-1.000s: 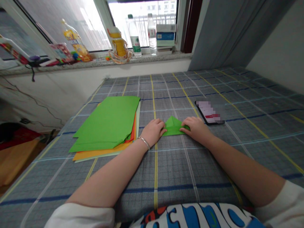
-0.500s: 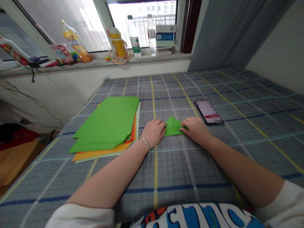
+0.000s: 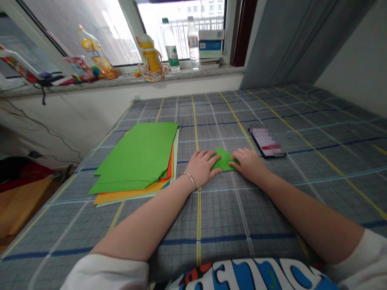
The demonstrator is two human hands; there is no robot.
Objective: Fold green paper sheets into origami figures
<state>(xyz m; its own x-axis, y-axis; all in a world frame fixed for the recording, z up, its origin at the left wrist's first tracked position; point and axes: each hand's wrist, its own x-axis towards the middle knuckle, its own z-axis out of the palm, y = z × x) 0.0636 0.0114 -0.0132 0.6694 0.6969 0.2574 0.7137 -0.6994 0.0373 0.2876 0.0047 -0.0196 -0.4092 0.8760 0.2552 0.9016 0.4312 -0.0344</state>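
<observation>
A small piece of folded green paper lies on the plaid cloth between my hands, its peak pointing away from me. My left hand, with a silver bangle at the wrist, rests over the paper's left side. Its fingers are spread and lie on the paper, with the thumb apart near the front edge. At the right corner, my right hand has its thumb and curled fingers closed on the paper. That corner is hidden under the fingers.
Left of my hands lies a stack of coloured sheets, green on top. A phone rests beyond my right hand. Bottles, a yellow cup and boxes stand on the windowsill at the back.
My left hand has moved right, over the paper, and its fingers and thumb have spread apart. My right hand stays at the right corner.
</observation>
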